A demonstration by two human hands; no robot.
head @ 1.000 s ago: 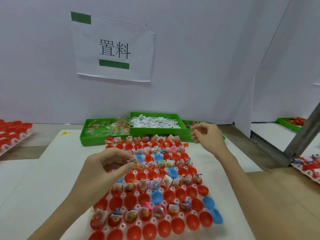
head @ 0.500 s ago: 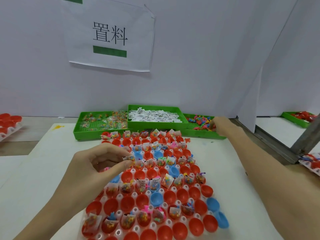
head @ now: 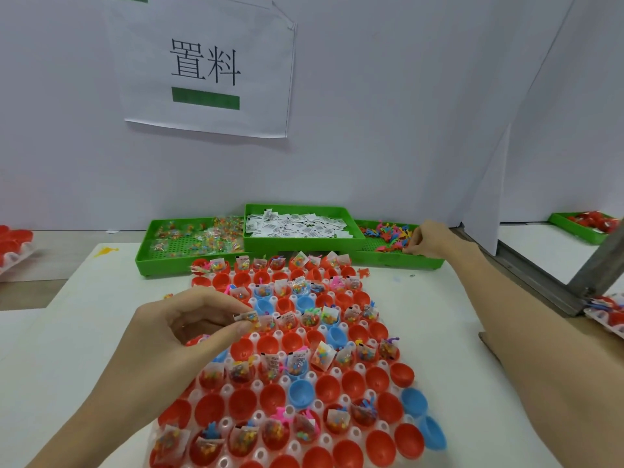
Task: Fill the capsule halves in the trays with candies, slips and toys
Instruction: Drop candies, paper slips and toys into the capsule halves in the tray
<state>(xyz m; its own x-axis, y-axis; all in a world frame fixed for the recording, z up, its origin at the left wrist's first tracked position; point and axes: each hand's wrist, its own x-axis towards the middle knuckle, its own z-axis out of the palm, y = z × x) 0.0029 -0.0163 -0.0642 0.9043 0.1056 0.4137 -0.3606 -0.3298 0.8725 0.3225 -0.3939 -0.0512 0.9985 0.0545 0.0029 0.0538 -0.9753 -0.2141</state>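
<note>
A clear tray (head: 256, 396) holds several rows of red and blue capsule halves; some hold candy packets, slips and small toys, others are bare. My left hand (head: 182, 336) hovers over the tray's left side and pinches a small candy packet with a slip (head: 248, 317) between thumb and fingers. My right hand (head: 430, 239) reaches into the green tray of small coloured toys (head: 388, 236) at the back right, fingers curled among the toys. What it holds is hidden.
A green tray of candy packets (head: 189, 236) and a raised green tray of paper slips (head: 297, 224) stand at the back. More capsule trays lie at the far left (head: 15, 246) and right (head: 607, 315). A white wall with a paper sign (head: 206, 69) closes the back.
My right hand moved from above the capsule tray back to the toy tray and settled among the toys. The left hand stays in place with its packet. The view tilted down.
</note>
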